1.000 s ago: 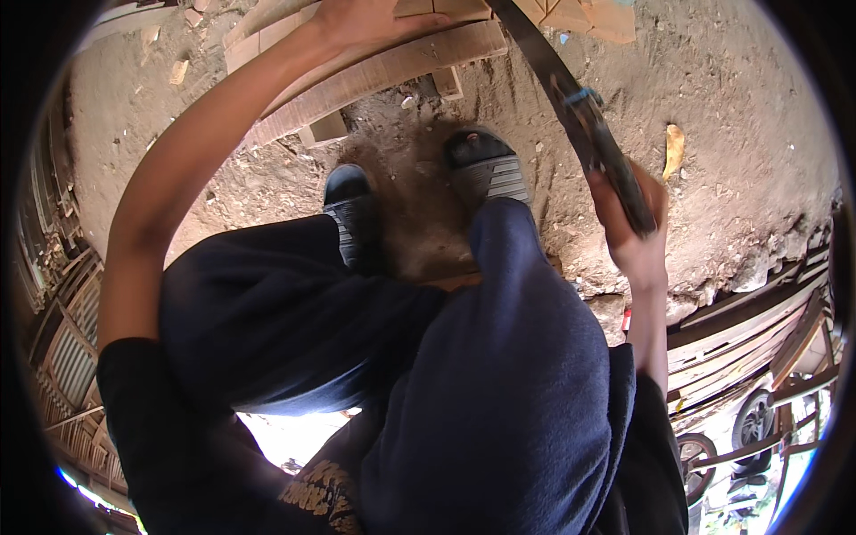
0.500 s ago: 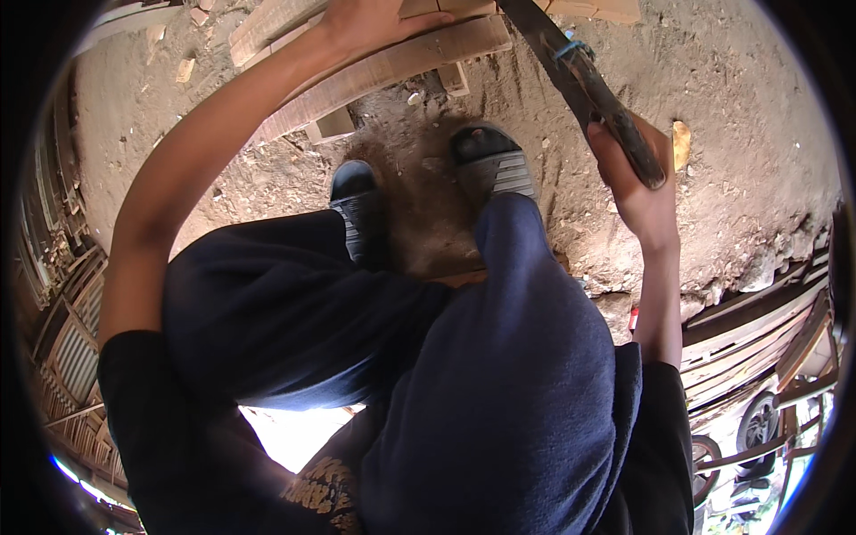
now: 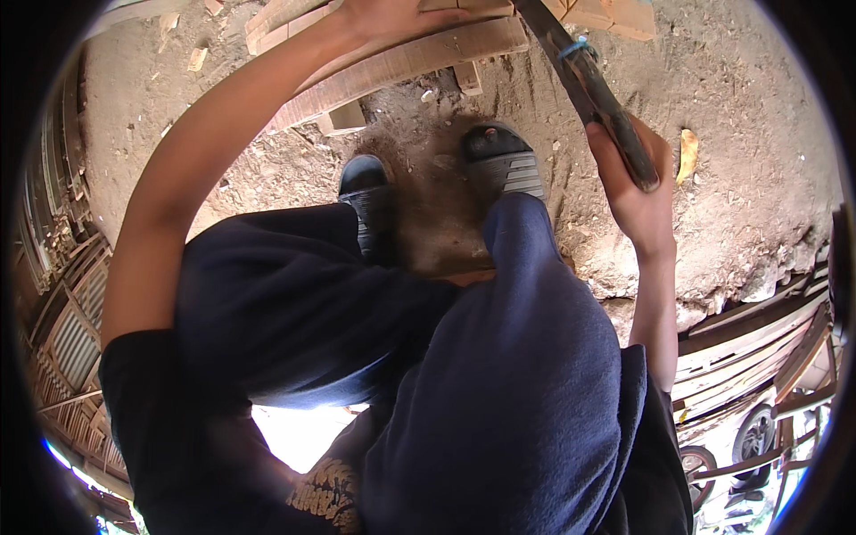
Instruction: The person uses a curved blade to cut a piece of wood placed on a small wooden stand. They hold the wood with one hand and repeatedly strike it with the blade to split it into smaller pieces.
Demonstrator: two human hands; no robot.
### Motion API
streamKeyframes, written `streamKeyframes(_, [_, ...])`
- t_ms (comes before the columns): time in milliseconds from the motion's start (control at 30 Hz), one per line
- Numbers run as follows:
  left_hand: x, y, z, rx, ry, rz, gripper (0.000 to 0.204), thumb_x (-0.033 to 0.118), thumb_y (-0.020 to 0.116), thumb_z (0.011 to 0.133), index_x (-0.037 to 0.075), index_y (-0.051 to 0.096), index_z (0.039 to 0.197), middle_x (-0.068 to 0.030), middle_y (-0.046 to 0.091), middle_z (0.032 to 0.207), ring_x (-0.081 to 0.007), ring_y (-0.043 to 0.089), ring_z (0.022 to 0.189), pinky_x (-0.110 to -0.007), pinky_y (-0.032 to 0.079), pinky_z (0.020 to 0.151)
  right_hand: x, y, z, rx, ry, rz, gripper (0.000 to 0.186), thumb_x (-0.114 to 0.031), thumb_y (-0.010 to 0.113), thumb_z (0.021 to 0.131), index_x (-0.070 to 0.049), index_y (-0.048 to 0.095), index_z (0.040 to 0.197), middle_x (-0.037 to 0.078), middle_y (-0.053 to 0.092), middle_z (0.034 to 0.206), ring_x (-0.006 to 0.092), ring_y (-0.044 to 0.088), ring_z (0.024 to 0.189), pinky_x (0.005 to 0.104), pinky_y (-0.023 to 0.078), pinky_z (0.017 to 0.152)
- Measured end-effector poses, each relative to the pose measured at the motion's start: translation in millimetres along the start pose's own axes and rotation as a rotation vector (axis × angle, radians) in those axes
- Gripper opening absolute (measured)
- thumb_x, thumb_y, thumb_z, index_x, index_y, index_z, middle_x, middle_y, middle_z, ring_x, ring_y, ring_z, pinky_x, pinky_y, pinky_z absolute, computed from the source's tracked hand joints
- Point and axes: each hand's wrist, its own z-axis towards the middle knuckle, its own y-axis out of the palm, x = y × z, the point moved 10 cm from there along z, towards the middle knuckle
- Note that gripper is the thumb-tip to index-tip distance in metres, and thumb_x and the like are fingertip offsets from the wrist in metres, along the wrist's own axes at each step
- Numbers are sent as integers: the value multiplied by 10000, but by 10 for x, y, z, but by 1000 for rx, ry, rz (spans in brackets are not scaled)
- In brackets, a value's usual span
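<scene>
We are seeing the right hand (image 3: pixel 635 192) gripping a saw handle (image 3: pixel 615 125) (blade cut off); the left hand (image 3: pixel 392 13), partly cropped, is pressing flat on a plank (image 3: pixel 401 62).

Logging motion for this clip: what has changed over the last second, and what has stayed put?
The right hand, gripped on the long dark tool, has risen slightly and drawn the tool back, so its handle end sits a little higher in view. The left hand still presses on the planks at the top. Both feet and the planks have not shifted.
</scene>
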Motion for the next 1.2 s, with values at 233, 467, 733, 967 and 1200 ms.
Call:
streamKeyframes(233, [24,-62,-34,61,17,28,622,537,672,763,-60,579,906,-237,582,920,-403,585,862,-459,490,765,-43,-129,-226,25,40,-16,119,-81,568,861,28,583,814,28,513,619,71,450,569,268,358,503])
streamKeyframes(467, [-11,-10,-46,15,26,6,635,539,668,765,-64,571,942,-237,579,932,-403,580,875,-451,495,760,-43,-115,-149,7,22,-20,134,-88,575,857,35,618,889,44,532,636,85,473,574,268,367,507])
streamKeyframes(733, [-81,203,26,-314,-140,20,938,657,670,678,-118,476,1170,-285,527,1153,-418,513,1087,-466,407,941,-63,-47,-126,56,31,24,113,-88,571,857,13,618,836,30,533,609,78,483,543,258,364,490])
streamKeyframes(967, [272,15,-86,-288,-260,61,1249,695,722,569,-118,243,1388,-326,352,1367,-446,314,1295,-537,219,1082,49,-180,-396,52,107,-27,152,-110,581,859,35,621,874,48,538,624,78,467,576,274,364,507])
streamKeyframes(1200, [373,122,75,-309,-263,-37,1172,506,823,514,-117,292,1353,-291,406,1305,-421,357,1238,-518,259,1035,-130,0,-67,92,73,52,144,-109,578,862,24,595,811,29,522,615,73,453,589,276,362,525])
